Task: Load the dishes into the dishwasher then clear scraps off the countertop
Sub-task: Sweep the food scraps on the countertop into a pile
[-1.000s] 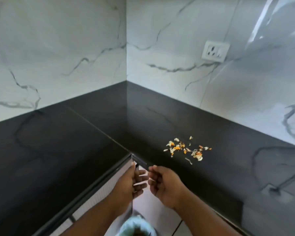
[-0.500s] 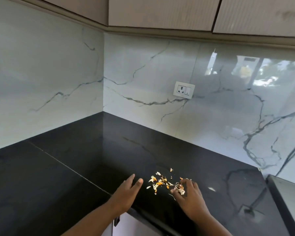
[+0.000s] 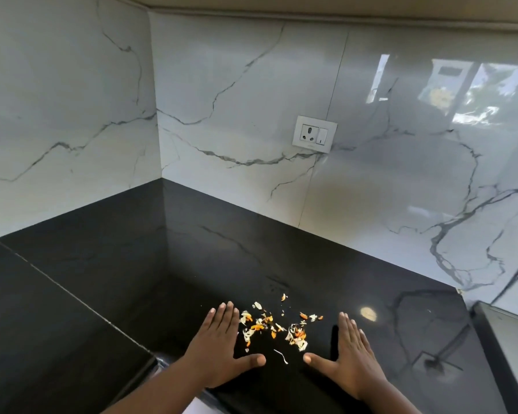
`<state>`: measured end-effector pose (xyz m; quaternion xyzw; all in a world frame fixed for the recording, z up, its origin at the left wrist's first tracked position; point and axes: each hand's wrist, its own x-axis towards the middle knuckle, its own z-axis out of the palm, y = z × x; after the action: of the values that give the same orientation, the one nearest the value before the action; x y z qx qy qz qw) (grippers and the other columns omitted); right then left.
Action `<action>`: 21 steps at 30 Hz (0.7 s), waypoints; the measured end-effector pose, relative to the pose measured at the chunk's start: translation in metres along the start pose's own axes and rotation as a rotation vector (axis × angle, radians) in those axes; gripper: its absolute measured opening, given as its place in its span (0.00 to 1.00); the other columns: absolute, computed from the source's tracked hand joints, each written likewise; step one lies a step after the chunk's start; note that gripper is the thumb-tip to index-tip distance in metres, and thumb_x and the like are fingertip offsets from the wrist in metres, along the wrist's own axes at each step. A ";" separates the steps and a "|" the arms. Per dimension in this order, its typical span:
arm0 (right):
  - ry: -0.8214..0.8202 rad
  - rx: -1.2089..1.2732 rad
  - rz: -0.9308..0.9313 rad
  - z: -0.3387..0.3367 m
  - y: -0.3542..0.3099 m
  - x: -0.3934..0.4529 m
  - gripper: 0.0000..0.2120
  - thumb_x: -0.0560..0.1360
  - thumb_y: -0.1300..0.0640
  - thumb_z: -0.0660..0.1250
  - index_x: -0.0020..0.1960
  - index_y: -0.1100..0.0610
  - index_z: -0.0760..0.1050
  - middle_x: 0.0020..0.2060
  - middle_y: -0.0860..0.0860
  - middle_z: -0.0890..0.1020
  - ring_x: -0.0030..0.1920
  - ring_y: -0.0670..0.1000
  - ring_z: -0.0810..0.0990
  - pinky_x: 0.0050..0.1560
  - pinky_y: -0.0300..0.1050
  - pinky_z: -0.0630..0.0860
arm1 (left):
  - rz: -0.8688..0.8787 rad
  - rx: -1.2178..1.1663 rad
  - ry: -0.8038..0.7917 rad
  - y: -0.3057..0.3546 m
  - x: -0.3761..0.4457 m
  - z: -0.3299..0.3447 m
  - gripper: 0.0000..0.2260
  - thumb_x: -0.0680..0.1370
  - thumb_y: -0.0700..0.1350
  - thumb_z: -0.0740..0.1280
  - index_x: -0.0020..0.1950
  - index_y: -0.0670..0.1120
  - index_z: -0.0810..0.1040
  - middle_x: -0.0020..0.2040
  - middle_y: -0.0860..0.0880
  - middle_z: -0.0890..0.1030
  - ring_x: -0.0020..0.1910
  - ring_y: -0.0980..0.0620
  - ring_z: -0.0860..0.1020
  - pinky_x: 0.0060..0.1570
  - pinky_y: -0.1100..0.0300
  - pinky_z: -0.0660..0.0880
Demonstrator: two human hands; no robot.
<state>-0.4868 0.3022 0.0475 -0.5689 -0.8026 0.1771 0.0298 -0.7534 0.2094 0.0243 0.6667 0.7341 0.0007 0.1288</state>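
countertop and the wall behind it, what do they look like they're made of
Countertop: looks like polished black stone, perhaps granite or quartz; glossy, faint veins, a seam line, mirrors a light. Wall: glossy white marble-look slabs or tiles with grey veining, thin vertical joints and window reflections; real marble or printed porcelain cannot be told.
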 end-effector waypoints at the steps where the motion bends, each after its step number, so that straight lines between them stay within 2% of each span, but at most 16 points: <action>1: -0.012 0.003 -0.036 -0.002 0.000 0.006 0.68 0.54 0.14 0.48 0.77 0.57 0.30 0.77 0.50 0.36 0.73 0.45 0.32 0.74 0.43 0.35 | 0.004 -0.015 0.005 0.010 0.003 0.001 0.53 0.63 0.82 0.37 0.73 0.44 0.30 0.77 0.44 0.33 0.74 0.49 0.30 0.58 0.62 0.20; 5: -0.108 -0.021 -0.206 -0.005 -0.008 0.032 0.65 0.59 0.17 0.55 0.75 0.55 0.27 0.76 0.48 0.33 0.72 0.45 0.30 0.73 0.43 0.36 | 0.013 -0.114 -0.028 0.057 0.019 0.001 0.55 0.62 0.80 0.33 0.76 0.43 0.33 0.77 0.45 0.33 0.73 0.52 0.30 0.72 0.56 0.29; 7: -0.148 -0.064 -0.321 -0.004 -0.014 0.044 0.68 0.56 0.16 0.57 0.74 0.54 0.25 0.75 0.47 0.31 0.74 0.46 0.29 0.74 0.43 0.35 | -0.004 -0.304 0.012 0.074 0.027 0.000 0.58 0.59 0.81 0.30 0.78 0.43 0.37 0.78 0.47 0.37 0.74 0.57 0.33 0.72 0.58 0.32; 10: -0.204 -0.103 -0.456 -0.001 -0.022 0.059 0.70 0.55 0.17 0.61 0.73 0.54 0.23 0.72 0.44 0.28 0.72 0.45 0.27 0.73 0.41 0.32 | -0.093 -0.629 0.156 0.080 0.037 0.000 0.58 0.59 0.82 0.31 0.79 0.46 0.43 0.80 0.51 0.45 0.75 0.61 0.39 0.72 0.62 0.34; 14: -0.207 -0.157 -0.569 0.002 -0.036 0.079 0.70 0.56 0.17 0.60 0.74 0.55 0.24 0.72 0.46 0.26 0.72 0.47 0.25 0.73 0.43 0.32 | -0.239 -0.710 0.292 0.059 0.040 -0.011 0.55 0.61 0.81 0.33 0.79 0.49 0.45 0.79 0.52 0.48 0.73 0.62 0.40 0.71 0.62 0.38; 17: -0.222 -0.174 -0.622 0.004 -0.052 0.093 0.68 0.57 0.18 0.60 0.74 0.55 0.26 0.71 0.46 0.26 0.72 0.47 0.26 0.71 0.43 0.30 | -0.341 -0.764 0.235 0.039 0.037 -0.019 0.51 0.64 0.80 0.37 0.79 0.50 0.45 0.79 0.52 0.48 0.73 0.58 0.39 0.73 0.56 0.41; 19: -0.248 -0.207 -0.704 0.006 -0.062 0.099 0.65 0.60 0.19 0.60 0.75 0.54 0.27 0.72 0.46 0.28 0.72 0.47 0.26 0.70 0.42 0.29 | -0.341 -0.841 0.194 0.027 0.034 -0.015 0.55 0.58 0.84 0.38 0.79 0.54 0.44 0.79 0.55 0.49 0.76 0.53 0.41 0.74 0.50 0.44; 21: -0.276 -0.220 -0.785 0.007 -0.070 0.100 0.63 0.62 0.22 0.62 0.77 0.54 0.30 0.73 0.45 0.30 0.72 0.45 0.26 0.66 0.38 0.26 | -0.300 -0.891 0.201 0.020 0.030 -0.007 0.55 0.58 0.85 0.40 0.79 0.57 0.46 0.78 0.58 0.52 0.78 0.53 0.46 0.76 0.48 0.46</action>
<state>-0.5869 0.3722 0.0483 -0.1910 -0.9687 0.1404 -0.0735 -0.7372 0.2419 0.0290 0.4301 0.7592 0.3613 0.3289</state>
